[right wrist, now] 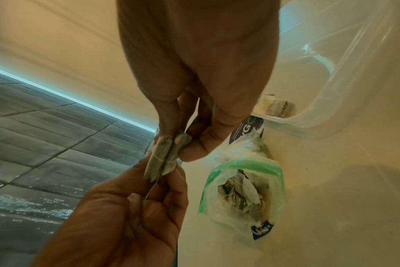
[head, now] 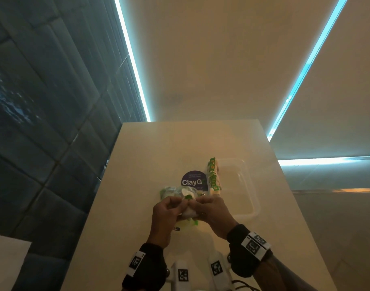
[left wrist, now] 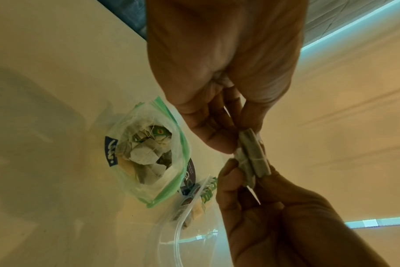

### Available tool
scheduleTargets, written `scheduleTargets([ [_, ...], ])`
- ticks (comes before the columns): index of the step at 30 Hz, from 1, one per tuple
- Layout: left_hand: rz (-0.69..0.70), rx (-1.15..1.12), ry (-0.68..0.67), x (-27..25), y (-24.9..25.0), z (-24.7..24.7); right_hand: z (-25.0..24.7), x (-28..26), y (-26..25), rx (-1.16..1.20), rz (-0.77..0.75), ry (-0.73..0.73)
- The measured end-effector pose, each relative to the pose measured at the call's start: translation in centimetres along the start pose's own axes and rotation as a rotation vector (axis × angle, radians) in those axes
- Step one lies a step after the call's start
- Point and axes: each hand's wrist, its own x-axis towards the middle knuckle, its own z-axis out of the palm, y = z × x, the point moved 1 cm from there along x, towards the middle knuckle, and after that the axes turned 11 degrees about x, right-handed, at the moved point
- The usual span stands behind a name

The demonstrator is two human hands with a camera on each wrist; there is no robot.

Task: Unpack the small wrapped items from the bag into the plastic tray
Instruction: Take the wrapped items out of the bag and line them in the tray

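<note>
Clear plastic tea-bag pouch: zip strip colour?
Green zip strip; best seen in the left wrist view.
</note>
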Motion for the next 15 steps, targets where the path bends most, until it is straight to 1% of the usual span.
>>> scheduleTargets([
  [3, -0.006, -0.007, 0.002, 0.4, -0.4, -0.4, 0.2, -0.2, 0.3, 0.050, -0.010, -0.029],
  [7, -0.016, 0.013, -0.032, 0.1, 0.1, -0.6, -0.2, 0.1, 0.6, 0.018, 0.008, 0.009],
  [9, -0.057, 0.068, 0.028, 0.3, -0.3, -1.0, -0.7, 0.5, 0.5, 0.024, -0.004, 0.052],
  [11, -0.081, 0.213, 0.109, 0.8, -1.7, -1.7, -1.3, 0.6, 0.2, 0.042, -0.026, 0.082],
  [12, -0.078, 0.323, 0.130, 1.0, -2.3, -2.0, -1.5, 0.6, 0.0, 0.049, -0.033, 0.091],
  [15, -0.003, 0.674, 0.139, 0.7, -2.8, -1.7, -1.9, 0.6, -0.3, 0.051, -0.047, 0.113],
])
